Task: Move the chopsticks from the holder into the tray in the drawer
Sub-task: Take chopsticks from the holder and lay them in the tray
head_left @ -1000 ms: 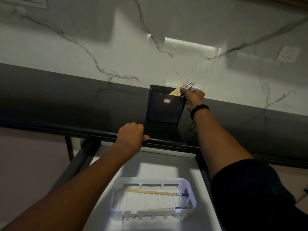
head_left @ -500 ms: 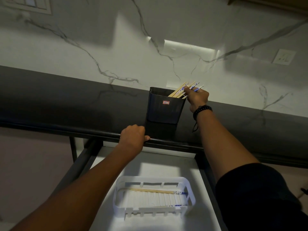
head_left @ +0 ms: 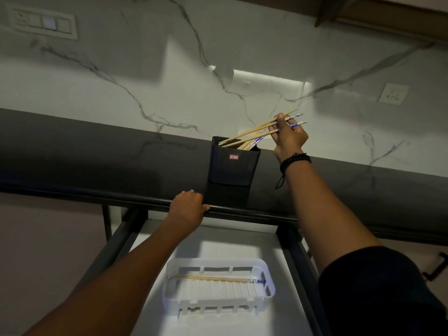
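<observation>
A dark blue holder (head_left: 233, 166) with a small red label stands on the black counter. My right hand (head_left: 289, 135) pinches two or three wooden chopsticks (head_left: 252, 132) near their blue-patterned ends, and they slant up to the right with their tips at the holder's mouth. More chopsticks (head_left: 252, 143) lean inside the holder. My left hand (head_left: 188, 209) rests curled over the counter's front edge. Below, a white slatted tray (head_left: 265, 267) sits in the open drawer with a chopstick (head_left: 218, 279) lying along its back side.
The black counter (head_left: 97, 154) runs across under a white marble wall. The pulled-out drawer (head_left: 242, 243) has a pale floor and dark side rails. A switch plate (head_left: 43, 21) and a socket (head_left: 392, 93) are on the wall. A dark handle (head_left: 436, 267) shows at the right.
My right hand has lifted up and to the right, drawing a few chopsticks most of the way out of the holder. The left hand has stayed on the counter edge.
</observation>
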